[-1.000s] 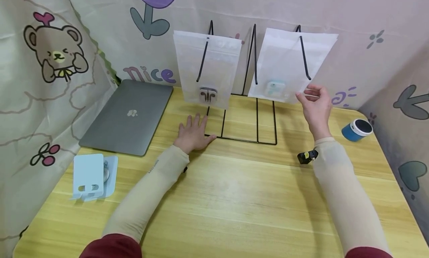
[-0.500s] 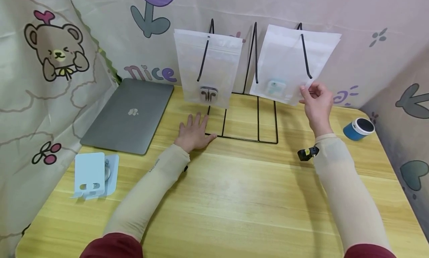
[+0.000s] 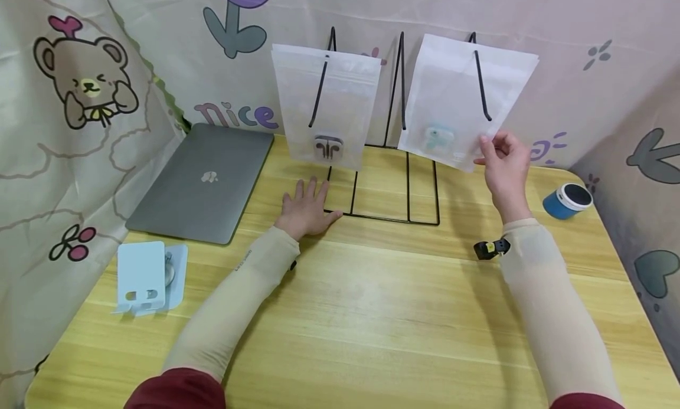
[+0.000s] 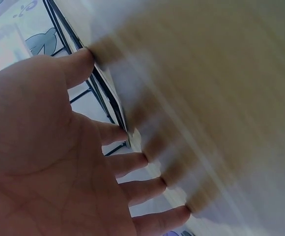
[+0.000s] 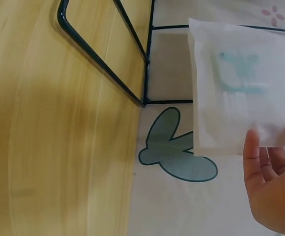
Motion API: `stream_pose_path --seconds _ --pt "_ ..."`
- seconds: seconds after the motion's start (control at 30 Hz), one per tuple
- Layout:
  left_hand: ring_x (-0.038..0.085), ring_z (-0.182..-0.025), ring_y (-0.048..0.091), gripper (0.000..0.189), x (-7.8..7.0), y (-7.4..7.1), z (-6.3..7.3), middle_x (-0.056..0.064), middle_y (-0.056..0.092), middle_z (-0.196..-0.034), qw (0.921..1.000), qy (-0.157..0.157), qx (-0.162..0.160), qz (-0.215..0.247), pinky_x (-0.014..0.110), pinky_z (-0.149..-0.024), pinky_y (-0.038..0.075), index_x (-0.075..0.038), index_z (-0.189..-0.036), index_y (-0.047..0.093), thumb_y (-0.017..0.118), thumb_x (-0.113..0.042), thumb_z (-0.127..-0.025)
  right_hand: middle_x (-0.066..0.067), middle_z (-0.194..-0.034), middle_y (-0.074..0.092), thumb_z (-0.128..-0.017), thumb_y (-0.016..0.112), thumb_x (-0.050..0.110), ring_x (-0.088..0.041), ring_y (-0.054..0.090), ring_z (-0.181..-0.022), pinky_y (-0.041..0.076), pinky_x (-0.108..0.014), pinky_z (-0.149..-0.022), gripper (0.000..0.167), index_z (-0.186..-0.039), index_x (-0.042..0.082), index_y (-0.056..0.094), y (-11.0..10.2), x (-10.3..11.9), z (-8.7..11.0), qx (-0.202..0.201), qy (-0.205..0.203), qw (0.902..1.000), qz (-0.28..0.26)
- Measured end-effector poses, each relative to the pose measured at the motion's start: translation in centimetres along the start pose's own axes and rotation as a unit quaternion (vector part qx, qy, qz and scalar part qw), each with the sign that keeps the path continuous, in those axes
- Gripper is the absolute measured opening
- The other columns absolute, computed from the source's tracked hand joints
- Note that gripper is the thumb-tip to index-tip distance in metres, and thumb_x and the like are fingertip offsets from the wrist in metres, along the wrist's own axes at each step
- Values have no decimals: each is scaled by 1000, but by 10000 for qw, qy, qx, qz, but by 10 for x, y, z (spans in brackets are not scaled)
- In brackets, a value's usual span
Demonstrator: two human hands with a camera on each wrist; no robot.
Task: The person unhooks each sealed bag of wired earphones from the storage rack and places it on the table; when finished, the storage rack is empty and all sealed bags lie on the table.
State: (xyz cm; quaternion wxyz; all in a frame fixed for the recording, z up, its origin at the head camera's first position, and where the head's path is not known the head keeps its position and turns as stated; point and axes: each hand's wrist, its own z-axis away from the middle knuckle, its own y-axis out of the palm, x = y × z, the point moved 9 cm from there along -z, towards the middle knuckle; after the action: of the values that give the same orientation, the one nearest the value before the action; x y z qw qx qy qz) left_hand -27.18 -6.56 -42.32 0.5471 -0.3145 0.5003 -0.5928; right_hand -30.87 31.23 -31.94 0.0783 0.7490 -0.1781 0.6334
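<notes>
Two white zip-top pouches hang from the hooks of a black wire rack [image 3: 408, 187]. In the left pouch [image 3: 347, 111], wired earphones in a case [image 3: 327, 147] show through near the bottom. A teal-patterned item [image 3: 439, 138] shows faintly through the right pouch [image 3: 451, 96]. My right hand [image 3: 507, 173] pinches this pouch's lower right edge between thumb and fingers; the pouch [image 5: 245, 113] also appears in the right wrist view. My left hand [image 3: 305, 213] lies spread on the table, thumb against the rack's left base corner. Its straight fingers touch the tabletop in the left wrist view.
A closed grey laptop [image 3: 204, 179] lies at the back left. Nearer stands a pale blue card package [image 3: 141, 270] with a cable-like item behind it. A blue cylinder with a white rim [image 3: 567, 202] stands at the far right. A middle hook [image 3: 402, 84] holds no pouch.
The right hand has shifted slightly up and right, its fingers closing on the right pouch's edge, and the pouch has tilted a little. My left hand has stayed put.
</notes>
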Motion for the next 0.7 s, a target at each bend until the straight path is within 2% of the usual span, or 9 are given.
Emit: stream_pose_path --seconds 0.4,0.7 --pt "46 -146 3 83 -1 -1 1 18 4 -163 10000 -2 33 43 69 -107 17 -13 -160 9 39 -61 -100 -6 -96 62 -95 65 13 -18 63 -84 53 -18 -68 16 -105 1 67 -19 10 26 -42 -670 9970 381" --pt "46 -145 4 83 0 0 -1 18 4 -163 10000 -16 5 5 69 -107 17 -13 -160 9 39 -62 -99 -10 -92 65 -95 64 2 -18 63 -75 53 -20 -67 6 -97 3 69 -29 17 55 -10 -1305 9914 66"
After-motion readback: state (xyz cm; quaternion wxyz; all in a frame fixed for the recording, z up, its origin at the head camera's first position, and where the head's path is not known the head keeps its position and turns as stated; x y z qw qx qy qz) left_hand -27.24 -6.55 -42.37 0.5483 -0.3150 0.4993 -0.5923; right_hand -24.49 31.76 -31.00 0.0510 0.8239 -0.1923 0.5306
